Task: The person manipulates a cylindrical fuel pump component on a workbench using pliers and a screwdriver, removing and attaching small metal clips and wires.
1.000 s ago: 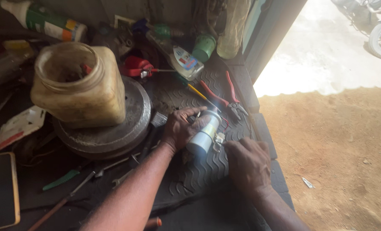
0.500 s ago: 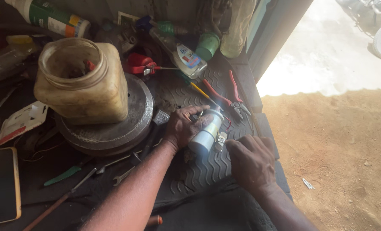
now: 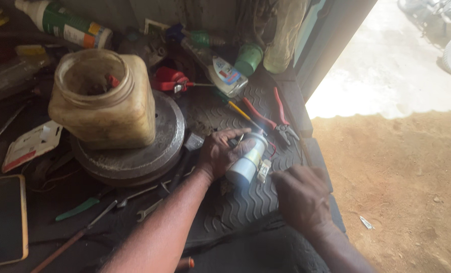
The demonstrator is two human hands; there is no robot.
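1. So, left hand (image 3: 220, 151) has its fingers clamped round a small silver cylinder (image 3: 245, 159), lying on the ribbed rubber mat (image 3: 240, 207) mid-bench.
2. Right hand (image 3: 301, 194) sits just beside its connector (image 3: 263, 169); can't tell whether those fingers pinch anything.
3. Risk, I'd guess: the round body rolls, straining its thin red wire (image 3: 272, 149).
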